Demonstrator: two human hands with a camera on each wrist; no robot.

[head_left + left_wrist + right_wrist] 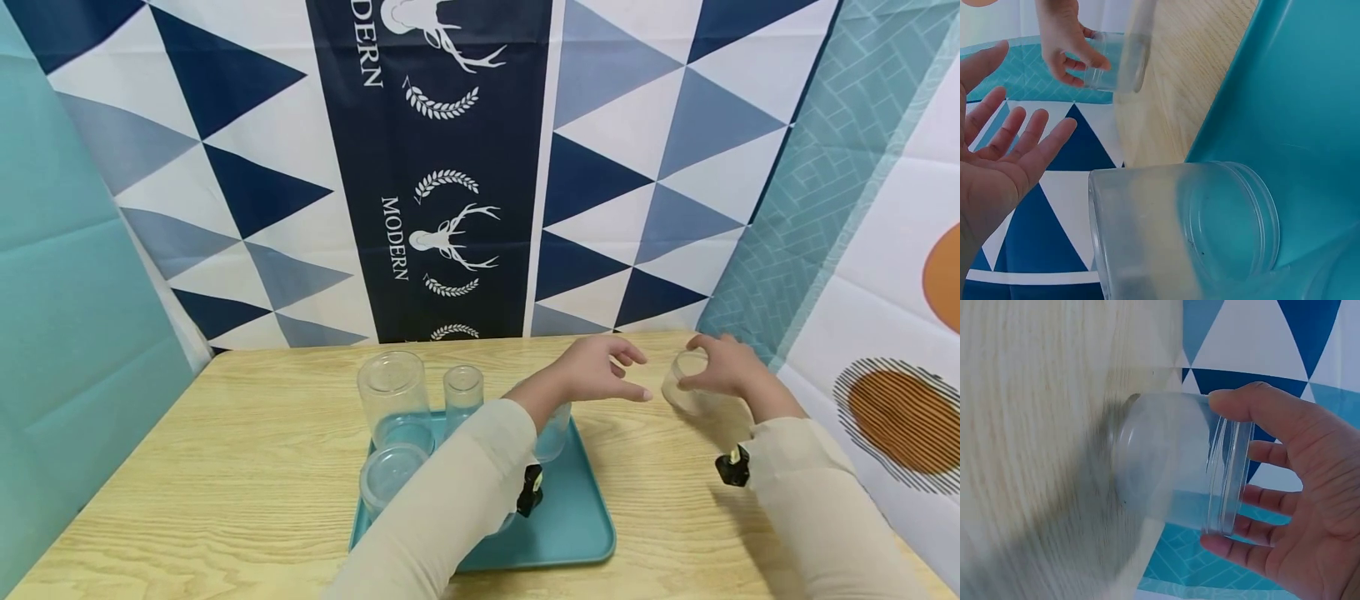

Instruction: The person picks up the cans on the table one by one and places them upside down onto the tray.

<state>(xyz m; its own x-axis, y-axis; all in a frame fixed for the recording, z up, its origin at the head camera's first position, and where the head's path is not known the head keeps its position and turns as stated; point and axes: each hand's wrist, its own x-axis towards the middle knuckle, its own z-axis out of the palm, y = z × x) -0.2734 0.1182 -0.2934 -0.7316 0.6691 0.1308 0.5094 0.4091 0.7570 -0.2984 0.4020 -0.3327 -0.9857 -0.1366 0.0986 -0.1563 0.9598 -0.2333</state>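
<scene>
My right hand (723,367) grips a clear plastic jar (1166,459) by its threaded rim, thumb on one side and fingers on the other. The jar's base is down at the wooden tabletop, to the right of the teal tray. My left hand (603,369) hangs over the tray's far right part with fingers extended, holding nothing. Below it stands another clear jar (1141,231), its ringed end toward the tray. In the left wrist view, the right hand and its jar (1110,62) show at the top.
On the teal tray (562,533) are several more clear jars: a large one (392,392), a narrow one (463,392) and a wide one (390,473) at the front left. My left sleeve (457,492) hides part of the tray. A patterned cloth wall (585,208) rises behind the table (225,467).
</scene>
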